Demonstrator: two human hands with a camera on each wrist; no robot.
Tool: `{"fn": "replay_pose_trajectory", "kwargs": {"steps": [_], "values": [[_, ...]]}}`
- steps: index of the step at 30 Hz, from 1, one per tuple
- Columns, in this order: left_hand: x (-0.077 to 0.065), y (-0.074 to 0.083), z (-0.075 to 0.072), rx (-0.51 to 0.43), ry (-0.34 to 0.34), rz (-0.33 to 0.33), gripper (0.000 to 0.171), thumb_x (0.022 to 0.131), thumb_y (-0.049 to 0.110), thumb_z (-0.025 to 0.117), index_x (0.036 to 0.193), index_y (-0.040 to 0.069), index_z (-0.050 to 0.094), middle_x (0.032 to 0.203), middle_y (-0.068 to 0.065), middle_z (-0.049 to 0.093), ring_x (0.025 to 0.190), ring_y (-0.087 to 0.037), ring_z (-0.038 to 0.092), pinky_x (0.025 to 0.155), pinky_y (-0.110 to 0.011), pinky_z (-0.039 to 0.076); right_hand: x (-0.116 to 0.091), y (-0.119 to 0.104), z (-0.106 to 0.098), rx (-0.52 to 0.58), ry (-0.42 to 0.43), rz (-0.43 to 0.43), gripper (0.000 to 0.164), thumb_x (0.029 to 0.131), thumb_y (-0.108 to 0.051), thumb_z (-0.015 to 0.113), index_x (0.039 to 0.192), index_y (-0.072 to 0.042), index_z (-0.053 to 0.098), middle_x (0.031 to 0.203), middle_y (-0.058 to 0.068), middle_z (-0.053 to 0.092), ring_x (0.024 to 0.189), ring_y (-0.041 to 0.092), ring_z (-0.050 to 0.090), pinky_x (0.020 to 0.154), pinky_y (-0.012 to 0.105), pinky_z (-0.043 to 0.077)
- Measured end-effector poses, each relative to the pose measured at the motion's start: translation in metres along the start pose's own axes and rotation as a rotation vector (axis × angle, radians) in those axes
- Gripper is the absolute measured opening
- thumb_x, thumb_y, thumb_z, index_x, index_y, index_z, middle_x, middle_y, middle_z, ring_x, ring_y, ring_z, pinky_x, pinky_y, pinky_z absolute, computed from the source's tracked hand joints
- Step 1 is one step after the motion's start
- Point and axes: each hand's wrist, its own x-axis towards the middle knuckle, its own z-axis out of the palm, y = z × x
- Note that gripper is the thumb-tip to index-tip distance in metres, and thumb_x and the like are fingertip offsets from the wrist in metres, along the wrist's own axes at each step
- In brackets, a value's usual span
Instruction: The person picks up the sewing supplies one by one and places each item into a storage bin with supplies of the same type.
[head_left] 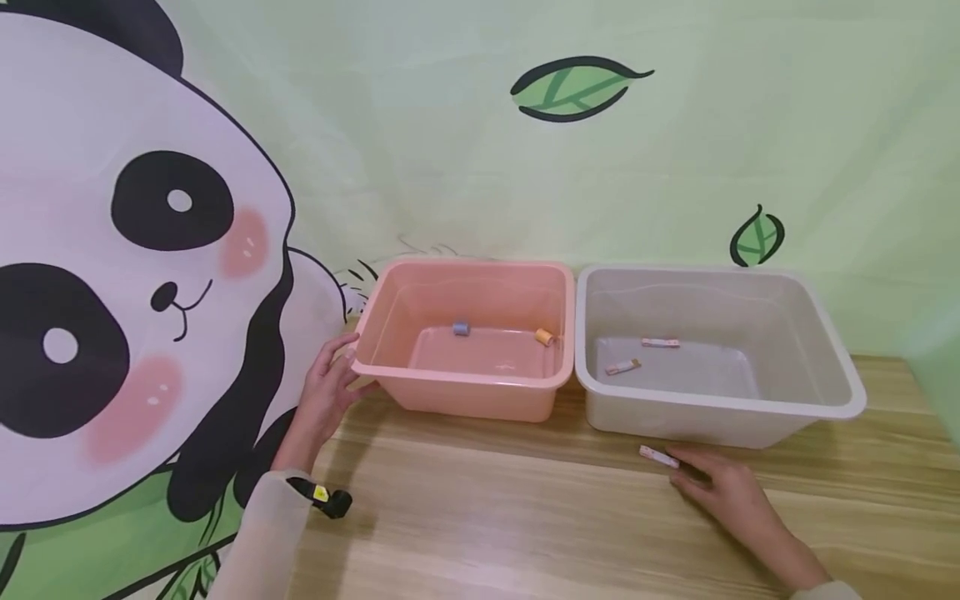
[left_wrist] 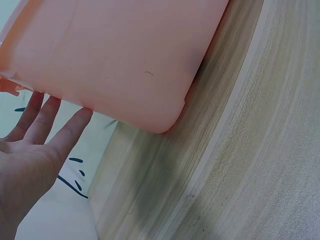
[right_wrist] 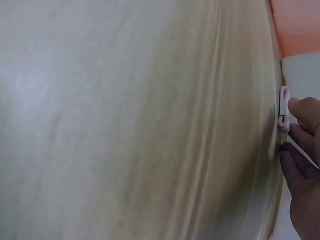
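My left hand [head_left: 324, 396] is at the left end of the pink bin [head_left: 465, 396], its fairly straight fingers touching the bin's side, as the left wrist view shows. In front of the grey bin [head_left: 675, 421], my right hand [head_left: 731, 496] pinches a small folded pink-and-white strip [head_left: 658, 456] between thumb and fingers. Seen from the right wrist, that strip [right_wrist: 284, 109] has looped ends and a white band round its middle. Two similar strips, one farther back [head_left: 660, 342] and one nearer [head_left: 623, 367], lie on the grey bin's floor.
Inside the pink bin lie a small blue cylinder [head_left: 461, 329] and a small yellow-orange cylinder [head_left: 544, 337]. Both bins stand side by side on a wood-grain table [head_left: 487, 517], against a green backdrop [head_left: 420, 108] with a printed panda and leaves.
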Motion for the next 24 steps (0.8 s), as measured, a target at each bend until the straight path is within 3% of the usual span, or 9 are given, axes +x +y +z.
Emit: {"fn": "replay_pose_trajectory", "kwargs": {"steps": [2, 5, 8, 11, 13, 15, 19, 24], "values": [[0.002, 0.002, 0.001, 0.005, -0.009, 0.008, 0.04, 0.106, 0.032, 0.056, 0.143, 0.022, 0.047, 0.154, -0.01, 0.04, 0.123, -0.022, 0.062, 0.103, -0.059, 0.048, 0.0, 0.0, 0.0, 0.0, 0.0, 0.0, 0.044, 0.07, -0.003, 0.09, 0.112, -0.001, 0.075, 0.105, 0.014, 0.076, 0.092, 0.036, 0.073, 0.073, 0.048, 0.06], [0.003, 0.003, 0.003, 0.003, -0.021, 0.018, 0.04, 0.106, 0.032, 0.056, 0.143, 0.021, 0.047, 0.154, -0.011, 0.042, 0.122, -0.021, 0.063, 0.104, -0.061, 0.047, -0.001, 0.0, 0.001, -0.018, 0.013, -0.002, 0.044, 0.071, -0.003, 0.089, 0.113, -0.001, 0.076, 0.107, 0.014, 0.075, 0.094, 0.034, 0.073, 0.075, 0.045, 0.06], [0.003, 0.003, 0.003, 0.003, -0.019, 0.014, 0.04, 0.106, 0.032, 0.056, 0.143, 0.021, 0.047, 0.153, -0.01, 0.043, 0.121, -0.02, 0.064, 0.104, -0.062, 0.045, -0.001, 0.002, 0.003, -0.023, 0.031, -0.012, 0.043, 0.07, -0.002, 0.089, 0.111, -0.001, 0.076, 0.107, 0.014, 0.075, 0.095, 0.034, 0.073, 0.082, 0.031, 0.058], [0.002, 0.002, 0.002, 0.007, -0.007, 0.006, 0.04, 0.105, 0.033, 0.057, 0.143, 0.021, 0.048, 0.154, -0.01, 0.043, 0.12, -0.019, 0.064, 0.103, -0.06, 0.048, 0.0, 0.003, 0.006, -0.018, 0.036, -0.024, 0.04, 0.07, -0.002, 0.089, 0.109, -0.002, 0.077, 0.108, 0.012, 0.076, 0.098, 0.033, 0.072, 0.094, 0.009, 0.046], [0.001, 0.002, 0.001, 0.015, -0.002, 0.001, 0.041, 0.105, 0.033, 0.057, 0.143, 0.022, 0.047, 0.154, -0.01, 0.042, 0.12, -0.018, 0.064, 0.102, -0.058, 0.049, 0.001, 0.004, 0.008, -0.017, 0.039, -0.023, 0.038, 0.071, -0.002, 0.089, 0.107, -0.003, 0.078, 0.107, 0.01, 0.076, 0.098, 0.032, 0.071, 0.096, 0.005, 0.041], [0.001, 0.002, 0.001, 0.02, 0.003, -0.002, 0.041, 0.105, 0.034, 0.057, 0.143, 0.023, 0.047, 0.155, -0.011, 0.042, 0.121, -0.018, 0.063, 0.101, -0.057, 0.05, 0.002, 0.003, 0.009, -0.03, 0.034, -0.012, 0.036, 0.072, -0.003, 0.089, 0.106, -0.004, 0.078, 0.107, 0.009, 0.076, 0.098, 0.031, 0.071, 0.093, 0.012, 0.047], [0.0, 0.001, 0.0, 0.034, 0.006, 0.0, 0.042, 0.105, 0.035, 0.056, 0.144, 0.022, 0.046, 0.156, -0.011, 0.04, 0.122, -0.019, 0.063, 0.103, -0.06, 0.047, 0.004, 0.002, 0.013, -0.059, 0.041, 0.014, 0.035, 0.071, -0.004, 0.089, 0.104, -0.003, 0.077, 0.103, 0.01, 0.075, 0.095, 0.031, 0.071, 0.077, 0.043, 0.056], [-0.001, 0.001, -0.001, 0.041, -0.001, 0.006, 0.044, 0.106, 0.036, 0.055, 0.146, 0.02, 0.045, 0.158, -0.011, 0.039, 0.124, -0.02, 0.062, 0.104, -0.064, 0.043, 0.006, 0.001, 0.017, -0.078, 0.07, 0.031, 0.031, 0.07, -0.003, 0.091, 0.097, -0.004, 0.076, 0.099, 0.009, 0.074, 0.093, 0.03, 0.069, 0.076, 0.045, 0.054]]}}
